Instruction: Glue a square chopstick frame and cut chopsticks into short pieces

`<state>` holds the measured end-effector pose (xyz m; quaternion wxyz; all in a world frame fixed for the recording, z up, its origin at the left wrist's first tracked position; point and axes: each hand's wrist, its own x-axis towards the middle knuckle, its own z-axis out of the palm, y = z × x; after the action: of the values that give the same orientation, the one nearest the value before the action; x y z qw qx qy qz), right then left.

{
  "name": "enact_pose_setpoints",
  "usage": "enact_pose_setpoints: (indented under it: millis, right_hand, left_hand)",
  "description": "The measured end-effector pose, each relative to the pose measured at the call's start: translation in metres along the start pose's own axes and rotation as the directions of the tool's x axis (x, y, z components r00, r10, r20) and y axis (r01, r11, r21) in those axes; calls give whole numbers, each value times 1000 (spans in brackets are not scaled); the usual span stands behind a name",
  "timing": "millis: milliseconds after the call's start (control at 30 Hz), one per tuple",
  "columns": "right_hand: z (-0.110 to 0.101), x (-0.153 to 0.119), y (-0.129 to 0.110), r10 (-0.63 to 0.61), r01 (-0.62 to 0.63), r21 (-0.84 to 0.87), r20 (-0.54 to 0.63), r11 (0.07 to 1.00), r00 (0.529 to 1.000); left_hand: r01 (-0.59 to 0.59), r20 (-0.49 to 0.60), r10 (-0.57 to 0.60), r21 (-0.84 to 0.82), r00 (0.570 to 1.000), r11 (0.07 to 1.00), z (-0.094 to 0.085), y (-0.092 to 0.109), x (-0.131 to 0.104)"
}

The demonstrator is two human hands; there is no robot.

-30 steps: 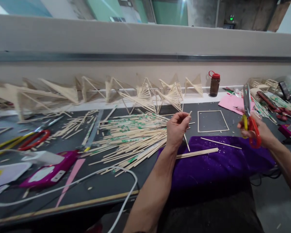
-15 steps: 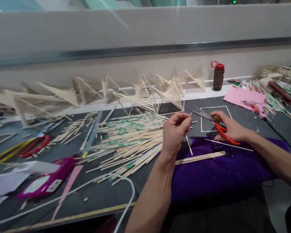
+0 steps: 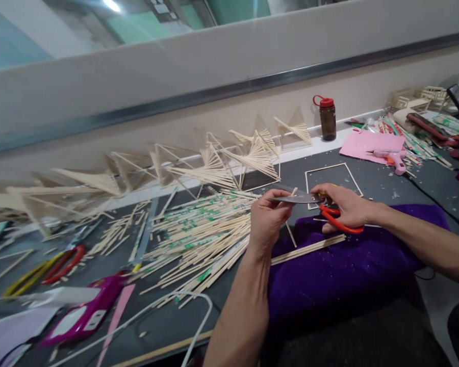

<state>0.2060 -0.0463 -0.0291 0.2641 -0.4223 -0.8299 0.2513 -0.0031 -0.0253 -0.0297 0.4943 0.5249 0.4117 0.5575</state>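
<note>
My left hand [image 3: 268,214] is closed in a pinch on a thin wooden stick [image 3: 290,235], whose tip pokes out above the fingers. In my right hand [image 3: 342,206] is a pair of scissors [image 3: 338,221] with orange-red handles. The blades reach left to my left fingertips and lie about the stick's upper end; whether they touch it I cannot tell. Below both hands a purple cloth [image 3: 340,275] covers the table edge and lap, with a few sticks [image 3: 309,250] lying on it. Behind my right hand lies a square stick frame [image 3: 354,178].
A pile of sticks [image 3: 202,234] spreads to the left. Twisted stick models [image 3: 218,165] line the wall beside a brown bottle [image 3: 328,120]. A pink glue gun [image 3: 397,160] lies right, a magenta device [image 3: 87,311] and other scissors [image 3: 67,265] left. A white cable [image 3: 168,295] crosses the front.
The scissors have moved left, bringing their blades to the stick at my left fingertips. The whole view has tilted and shifted slightly.
</note>
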Motion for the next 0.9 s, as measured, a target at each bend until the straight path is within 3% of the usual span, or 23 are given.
enact_pose_setpoints:
  millis: [300,567,900]
  right_hand:
    - [1,-1,2,-26,24,52,29,998,999]
    - [11,1,13,-154,152,-86,-11,985,988]
    - [11,-1,6,-102,100,-82,-17,992,995]
  left_hand:
    - [-10,68,10,-12,998,1000,0,-2,0]
    - [-2,76,0,26,997,1000,7,-2,-6]
    - [27,74,-20,-99,997,995,11,-9,-6]
